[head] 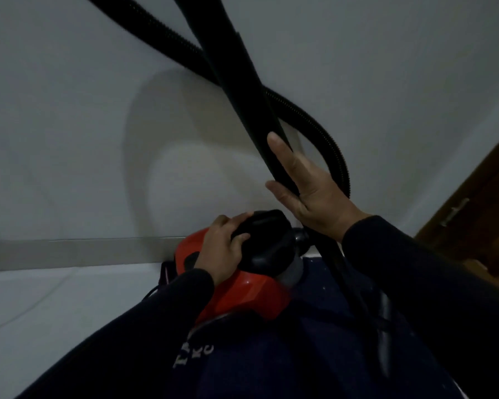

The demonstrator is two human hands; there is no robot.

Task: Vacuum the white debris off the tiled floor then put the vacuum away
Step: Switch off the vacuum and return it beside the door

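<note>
Support surface: pale, glossy tiled floor [55,312], seen in dim light, with faint grout lines crossing it. It meets a white wall at a grey skirting strip [78,253].

Landmark: red canister vacuum with black top handle [242,286]. It sits close to the skirting strip, the floor spreading out to its left. Whether its base rests on the tiles cannot be told; a dark sleeve and clothing hide the underside.

A thin dark cord [152,292] shows at the vacuum's left edge, low near the tiles; contact with the floor unclear.
</note>
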